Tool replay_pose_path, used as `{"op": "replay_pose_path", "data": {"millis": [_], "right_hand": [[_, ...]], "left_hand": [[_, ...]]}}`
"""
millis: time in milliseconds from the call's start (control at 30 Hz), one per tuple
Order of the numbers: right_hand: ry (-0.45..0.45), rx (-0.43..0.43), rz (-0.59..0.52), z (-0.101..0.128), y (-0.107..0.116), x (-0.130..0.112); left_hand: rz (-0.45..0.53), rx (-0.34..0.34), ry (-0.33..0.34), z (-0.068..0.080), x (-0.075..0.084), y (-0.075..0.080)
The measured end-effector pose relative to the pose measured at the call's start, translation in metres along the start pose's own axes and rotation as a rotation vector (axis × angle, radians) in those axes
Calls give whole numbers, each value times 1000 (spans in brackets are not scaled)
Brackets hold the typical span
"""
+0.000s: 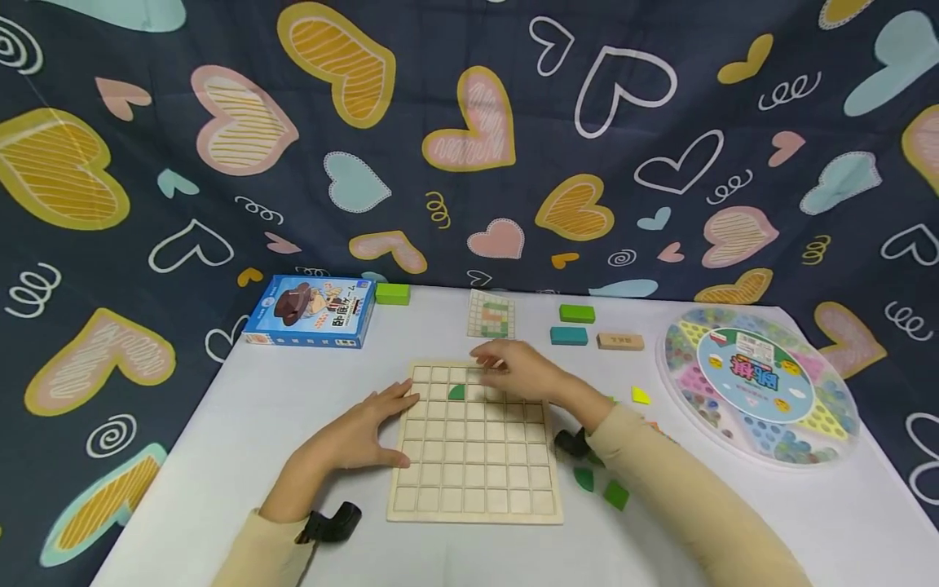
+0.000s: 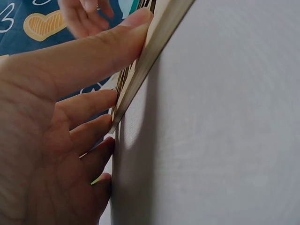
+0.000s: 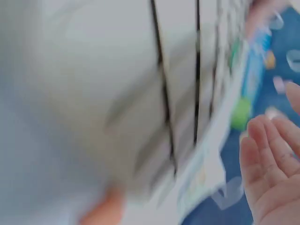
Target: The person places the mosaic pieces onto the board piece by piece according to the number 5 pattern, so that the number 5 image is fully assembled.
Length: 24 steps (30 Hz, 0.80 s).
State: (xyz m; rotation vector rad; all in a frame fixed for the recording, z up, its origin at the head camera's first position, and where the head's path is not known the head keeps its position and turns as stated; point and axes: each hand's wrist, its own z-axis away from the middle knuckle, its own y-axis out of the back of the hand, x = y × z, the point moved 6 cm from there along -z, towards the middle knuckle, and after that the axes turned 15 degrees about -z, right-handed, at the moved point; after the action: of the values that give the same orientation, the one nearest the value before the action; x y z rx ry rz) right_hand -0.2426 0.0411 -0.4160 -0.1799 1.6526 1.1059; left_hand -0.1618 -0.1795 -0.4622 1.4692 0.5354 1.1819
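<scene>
The left hand (image 1: 359,432) lies flat, fingers straight, against the left edge of the wooden grid board (image 1: 475,481). The right hand (image 1: 517,371), fingers relaxed, hovers over the board's far edge, just right of a green piece (image 1: 456,392).

The white table (image 1: 242,424) carries a wooden grid board (image 1: 475,456) near its front edge, a blue game box (image 1: 311,311) at the back left corner, coloured blocks (image 1: 576,313) along the back edge, and a round marble board (image 1: 763,381) at the right edge.
</scene>
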Motion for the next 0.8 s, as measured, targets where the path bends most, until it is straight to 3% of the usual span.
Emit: {"op": "replay_pose_path", "data": {"millis": [167, 300, 567, 667, 800], "right_hand": [[-68, 151, -62, 52, 48, 25], [-163, 163, -1, 86, 54, 51], [-212, 109, 289, 83, 36, 55], [-216, 111, 276, 82, 37, 44], [-111, 95, 187, 71, 26, 16]], "left_hand": [[-2, 23, -11, 0, 0, -1], [-9, 28, -25, 0, 0, -1], [-14, 31, -18, 4, -5, -1], [1, 23, -19, 2, -3, -2], [1, 18, -25, 0, -1, -2]]}}
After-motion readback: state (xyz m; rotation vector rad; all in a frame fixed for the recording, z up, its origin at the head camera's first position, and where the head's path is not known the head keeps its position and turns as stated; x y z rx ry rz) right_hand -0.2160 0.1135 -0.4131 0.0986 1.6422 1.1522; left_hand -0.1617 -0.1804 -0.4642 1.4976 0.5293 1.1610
